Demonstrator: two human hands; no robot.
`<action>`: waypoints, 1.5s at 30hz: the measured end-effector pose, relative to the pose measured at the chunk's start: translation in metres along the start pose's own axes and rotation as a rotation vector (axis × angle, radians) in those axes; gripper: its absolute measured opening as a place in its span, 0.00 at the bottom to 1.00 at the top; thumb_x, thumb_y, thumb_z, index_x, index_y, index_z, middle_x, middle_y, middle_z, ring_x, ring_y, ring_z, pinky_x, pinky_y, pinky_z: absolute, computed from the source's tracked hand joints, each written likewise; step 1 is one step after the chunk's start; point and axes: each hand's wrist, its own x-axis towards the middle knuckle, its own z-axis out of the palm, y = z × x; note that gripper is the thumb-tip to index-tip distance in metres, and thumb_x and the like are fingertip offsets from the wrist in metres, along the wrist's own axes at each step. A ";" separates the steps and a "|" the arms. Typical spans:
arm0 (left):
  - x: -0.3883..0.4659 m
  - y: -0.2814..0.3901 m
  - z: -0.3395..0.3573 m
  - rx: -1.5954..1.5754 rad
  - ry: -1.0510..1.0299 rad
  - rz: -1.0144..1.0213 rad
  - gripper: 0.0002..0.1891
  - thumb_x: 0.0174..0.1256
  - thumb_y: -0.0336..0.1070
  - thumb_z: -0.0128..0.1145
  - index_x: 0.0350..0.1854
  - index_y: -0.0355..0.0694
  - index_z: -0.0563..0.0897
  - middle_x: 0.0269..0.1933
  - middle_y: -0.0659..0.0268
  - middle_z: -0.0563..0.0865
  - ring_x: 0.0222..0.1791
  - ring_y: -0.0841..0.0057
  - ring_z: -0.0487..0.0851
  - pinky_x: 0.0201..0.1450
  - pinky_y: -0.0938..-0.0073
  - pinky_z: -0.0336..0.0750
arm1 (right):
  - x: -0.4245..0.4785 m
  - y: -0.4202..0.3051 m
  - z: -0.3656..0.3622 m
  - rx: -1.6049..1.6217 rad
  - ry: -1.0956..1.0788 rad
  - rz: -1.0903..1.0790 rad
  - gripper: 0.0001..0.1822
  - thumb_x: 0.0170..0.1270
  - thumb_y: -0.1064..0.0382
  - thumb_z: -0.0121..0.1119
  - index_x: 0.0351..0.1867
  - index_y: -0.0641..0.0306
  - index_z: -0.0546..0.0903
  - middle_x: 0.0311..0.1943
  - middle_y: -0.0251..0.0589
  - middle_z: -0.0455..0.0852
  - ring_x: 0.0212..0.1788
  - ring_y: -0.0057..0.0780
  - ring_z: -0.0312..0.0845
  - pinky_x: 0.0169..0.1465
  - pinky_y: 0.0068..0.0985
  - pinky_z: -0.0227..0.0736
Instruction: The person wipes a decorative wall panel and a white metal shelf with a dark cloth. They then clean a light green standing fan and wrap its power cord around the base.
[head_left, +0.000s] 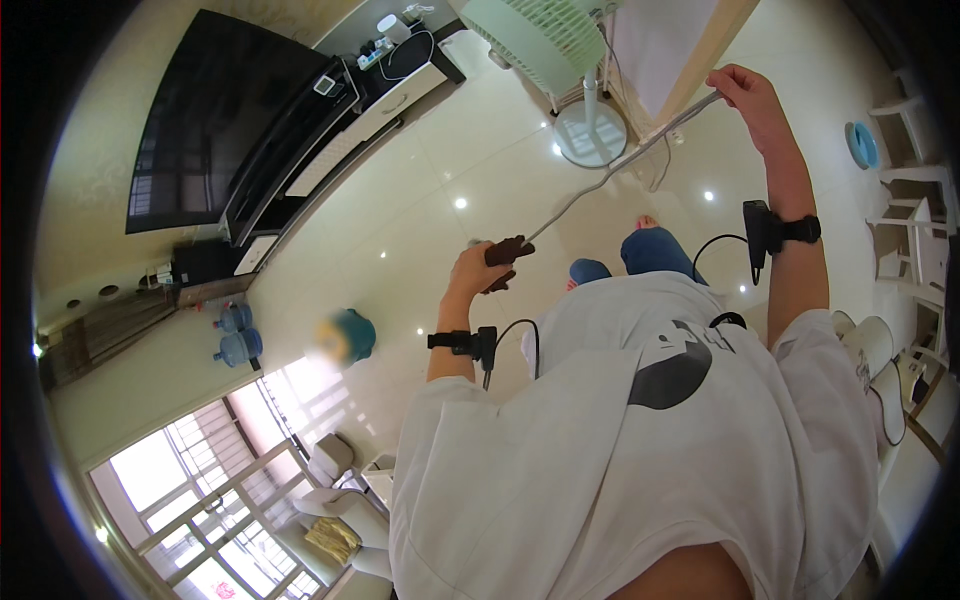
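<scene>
My left hand (474, 268) is closed around a dark brown object (504, 259), perhaps a cloth; its exact kind cannot be told. A thin grey cord (581, 196) runs from this object up and right to my right hand (742, 88), which pinches it between thumb and fingers. The cord looks thicker near the right hand, and part of it is hidden by the fingers. It passes over the floor and close to the round base (591, 133) of a pale green fan (536, 37).
A TV cabinet (367, 112) with a large black television (217, 120) stands at upper left. Blue water bottles (240, 345) and a blurred teal bin (356, 335) are at left. White chairs (919, 240) and a blue basin (862, 145) are at right.
</scene>
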 end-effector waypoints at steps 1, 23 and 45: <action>-0.001 0.003 -0.001 -0.055 -0.027 -0.077 0.16 0.52 0.41 0.69 0.39 0.38 0.83 0.27 0.63 0.86 0.23 0.74 0.84 0.26 0.74 0.78 | 0.000 0.003 -0.004 -0.010 -0.010 0.008 0.10 0.65 0.57 0.62 0.34 0.60 0.84 0.25 0.22 0.75 0.28 0.11 0.63 0.36 0.13 0.59; 0.032 0.114 -0.024 -1.617 -0.175 0.006 0.22 0.65 0.38 0.61 0.57 0.35 0.74 0.48 0.58 0.83 0.47 0.67 0.83 0.51 0.66 0.79 | -0.028 0.033 0.043 0.135 -0.108 0.163 0.16 0.70 0.53 0.55 0.54 0.56 0.80 0.47 0.30 0.84 0.52 0.19 0.76 0.56 0.25 0.70; 0.046 0.182 -0.011 -1.062 -0.116 0.187 0.19 0.58 0.33 0.66 0.50 0.33 0.78 0.43 0.61 0.85 0.41 0.75 0.83 0.45 0.73 0.79 | -0.095 0.017 0.138 0.315 -0.689 0.277 0.18 0.71 0.51 0.55 0.49 0.64 0.78 0.39 0.33 0.82 0.40 0.20 0.74 0.45 0.22 0.69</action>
